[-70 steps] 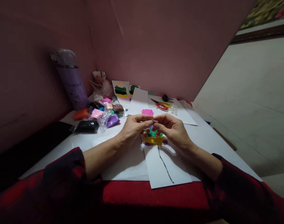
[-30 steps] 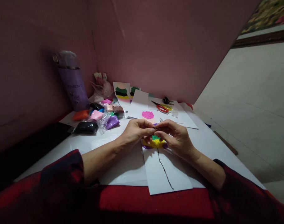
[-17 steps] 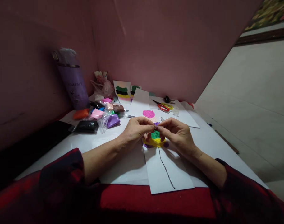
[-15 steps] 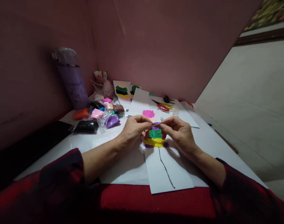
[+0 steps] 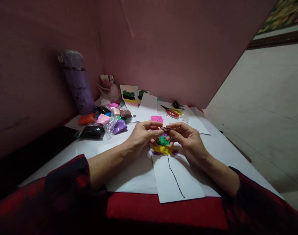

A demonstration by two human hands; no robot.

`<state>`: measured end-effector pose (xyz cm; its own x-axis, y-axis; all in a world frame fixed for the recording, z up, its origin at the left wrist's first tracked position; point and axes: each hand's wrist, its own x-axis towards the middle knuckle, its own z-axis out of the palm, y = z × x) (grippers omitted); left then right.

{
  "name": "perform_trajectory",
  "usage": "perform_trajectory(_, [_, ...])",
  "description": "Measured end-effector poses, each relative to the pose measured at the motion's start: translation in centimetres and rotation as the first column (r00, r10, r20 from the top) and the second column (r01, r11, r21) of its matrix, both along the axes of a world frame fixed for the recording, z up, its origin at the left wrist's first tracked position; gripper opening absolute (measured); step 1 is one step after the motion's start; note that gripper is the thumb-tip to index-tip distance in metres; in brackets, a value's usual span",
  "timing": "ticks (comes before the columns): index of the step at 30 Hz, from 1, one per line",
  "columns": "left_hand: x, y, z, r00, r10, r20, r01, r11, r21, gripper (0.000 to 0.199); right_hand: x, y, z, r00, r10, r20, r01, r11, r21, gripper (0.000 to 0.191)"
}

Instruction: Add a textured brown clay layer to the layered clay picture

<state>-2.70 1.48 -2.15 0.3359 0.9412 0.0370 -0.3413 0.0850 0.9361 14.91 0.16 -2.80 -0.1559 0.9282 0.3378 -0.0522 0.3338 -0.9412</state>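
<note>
Left grip (image 5: 143, 133), right grip (image 5: 188, 136); brown piece (image 5: 166, 129) pinched

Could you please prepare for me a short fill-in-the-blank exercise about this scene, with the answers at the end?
1. A small brownish piece is held by the left hand and the ____ hand.
2. The scissors have one red handle and one ____ handle.
3. The colour of the tall bottle is ____.
4. The thin line on the front paper is ____ in colour.

Missing words: right; yellow; purple; black.
</note>
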Motion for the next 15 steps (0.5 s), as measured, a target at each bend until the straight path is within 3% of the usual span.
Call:
perform_trajectory(3, [-0.01,0.12,-0.2,0.998,-0.051,-0.044,0.052,0.999,0.008,0.026,-0.09,-0.33,0.18,0.997,0.078,-0.004,-0.078,0.997,-0.012,0.022])
perform_trajectory(6, [0.03,0.17,-0.25,0.999,-0.031,-0.044,0.03,0.999,-0.019,0.028,-0.01,-0.4,0.24,0.994,0.105,0.006,-0.105,0.995,-0.002,0.019])
perform_trajectory(11, [0.06,0.03,-0.09,0.988,-0.121,-0.099,0.124,0.992,0.016,0.019,0.18,-0.29,0.12,0.997,0.069,0.022,-0.07,0.996,0.051,0.015])
perform_trajectory(15, [0.08,-0.01,-0.01,0.995,-0.052,-0.088,0.056,0.997,0.047,0.016,0.12,-0.38,0.31,0.999,-0.019,0.049,0.016,0.997,0.073,0.013])
